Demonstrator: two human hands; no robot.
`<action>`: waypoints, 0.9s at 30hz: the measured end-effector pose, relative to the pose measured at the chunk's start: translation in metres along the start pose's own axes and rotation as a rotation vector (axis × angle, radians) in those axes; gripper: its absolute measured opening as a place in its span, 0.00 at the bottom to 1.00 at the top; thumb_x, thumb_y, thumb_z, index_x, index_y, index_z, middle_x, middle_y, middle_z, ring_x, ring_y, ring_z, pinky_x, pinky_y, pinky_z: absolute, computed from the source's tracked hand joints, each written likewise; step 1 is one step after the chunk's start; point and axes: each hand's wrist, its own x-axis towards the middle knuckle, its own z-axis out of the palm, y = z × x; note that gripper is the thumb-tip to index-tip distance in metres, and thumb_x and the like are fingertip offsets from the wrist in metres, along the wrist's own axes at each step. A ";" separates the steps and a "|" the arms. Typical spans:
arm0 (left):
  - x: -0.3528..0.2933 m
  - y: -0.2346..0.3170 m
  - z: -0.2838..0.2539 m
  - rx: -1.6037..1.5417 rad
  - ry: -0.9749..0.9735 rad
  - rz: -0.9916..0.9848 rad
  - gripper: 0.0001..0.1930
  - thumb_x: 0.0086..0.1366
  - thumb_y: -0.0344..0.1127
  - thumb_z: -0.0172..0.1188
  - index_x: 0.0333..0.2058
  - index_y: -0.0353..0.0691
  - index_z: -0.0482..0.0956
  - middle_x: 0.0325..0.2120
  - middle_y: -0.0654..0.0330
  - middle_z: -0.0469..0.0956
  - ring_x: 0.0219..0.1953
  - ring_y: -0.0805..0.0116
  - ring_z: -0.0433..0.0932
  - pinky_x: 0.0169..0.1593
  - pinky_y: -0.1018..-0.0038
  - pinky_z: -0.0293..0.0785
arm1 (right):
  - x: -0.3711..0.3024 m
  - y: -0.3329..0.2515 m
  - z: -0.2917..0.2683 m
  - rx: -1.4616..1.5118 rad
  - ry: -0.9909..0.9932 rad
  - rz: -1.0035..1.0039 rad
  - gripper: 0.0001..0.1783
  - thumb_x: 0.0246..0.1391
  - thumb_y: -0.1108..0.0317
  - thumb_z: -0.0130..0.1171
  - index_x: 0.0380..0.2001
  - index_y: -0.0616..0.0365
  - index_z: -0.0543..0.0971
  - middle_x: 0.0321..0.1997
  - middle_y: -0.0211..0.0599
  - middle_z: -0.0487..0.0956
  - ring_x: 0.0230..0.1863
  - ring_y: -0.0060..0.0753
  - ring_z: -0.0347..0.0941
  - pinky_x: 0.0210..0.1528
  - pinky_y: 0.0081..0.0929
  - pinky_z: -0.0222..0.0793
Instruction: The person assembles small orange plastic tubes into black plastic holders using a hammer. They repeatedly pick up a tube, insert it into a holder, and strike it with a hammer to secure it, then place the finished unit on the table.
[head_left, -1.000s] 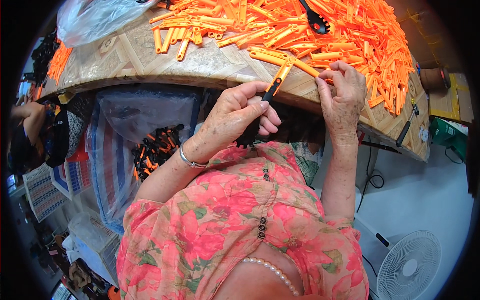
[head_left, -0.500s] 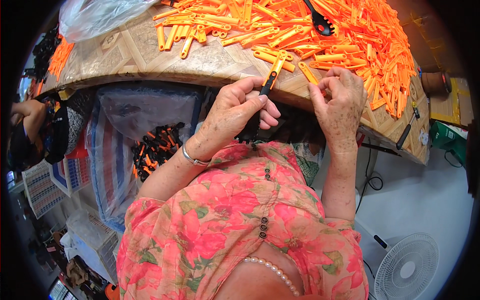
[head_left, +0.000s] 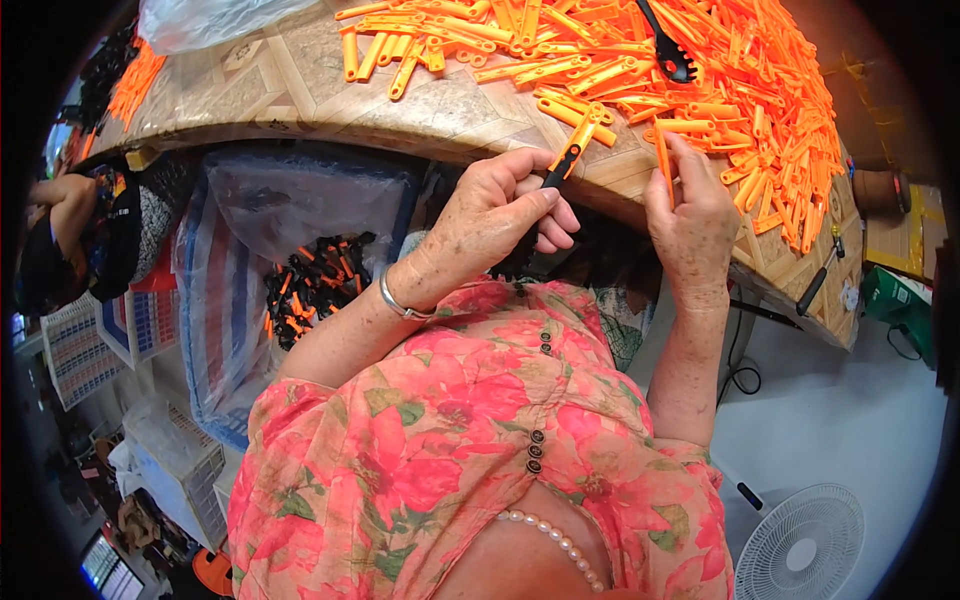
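Note:
My left hand (head_left: pixel 495 205) is closed round a black utensil handle (head_left: pixel 567 165), its lower part hidden by my fingers and the table edge. An orange plastic piece (head_left: pixel 588 122) is fitted along the handle's upper end, which points up and right over the table. Between the thumb and fingers of my right hand (head_left: pixel 698 220) stands a separate orange handle piece (head_left: pixel 662 165), apart from the left hand's one. Just beyond both hands spreads a large heap of similar orange pieces (head_left: pixel 770 95). On the heap lies a black spaghetti server (head_left: pixel 672 55).
A striped woven bag (head_left: pixel 200 310) lined with clear plastic stands open below the table edge, holding black-and-orange parts (head_left: pixel 318 285). A screwdriver (head_left: pixel 822 275) rests by the table's right edge. A white fan (head_left: pixel 803 550) stands lower right. Another person's arm (head_left: pixel 65 205) shows at far left.
My right hand has drawn an orange piece up off the table, turning it upright between the fingers. The left hand keeps its hold on the black handle. The view has shifted slightly.

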 end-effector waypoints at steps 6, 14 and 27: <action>0.001 0.003 0.000 -0.038 -0.048 -0.041 0.12 0.72 0.31 0.49 0.50 0.31 0.71 0.32 0.54 0.80 0.30 0.72 0.81 0.36 0.78 0.80 | -0.005 -0.004 -0.005 0.777 0.037 0.312 0.11 0.57 0.74 0.63 0.43 0.60 0.79 0.30 0.23 0.79 0.28 0.11 0.70 0.30 0.16 0.67; 0.001 0.002 0.001 -0.340 -0.144 -0.187 0.15 0.72 0.35 0.49 0.51 0.31 0.72 0.33 0.56 0.80 0.30 0.73 0.81 0.36 0.80 0.79 | 0.004 0.007 -0.005 0.093 0.056 0.126 0.11 0.53 0.70 0.66 0.40 0.59 0.81 0.29 0.32 0.81 0.27 0.20 0.75 0.31 0.19 0.70; 0.000 -0.012 -0.003 -1.247 -0.502 -0.280 0.17 0.76 0.39 0.41 0.56 0.35 0.63 0.22 0.67 0.64 0.19 0.79 0.66 0.21 0.84 0.67 | -0.017 0.013 0.000 0.867 0.228 0.433 0.11 0.53 0.74 0.68 0.41 0.61 0.84 0.32 0.27 0.80 0.28 0.13 0.71 0.31 0.12 0.65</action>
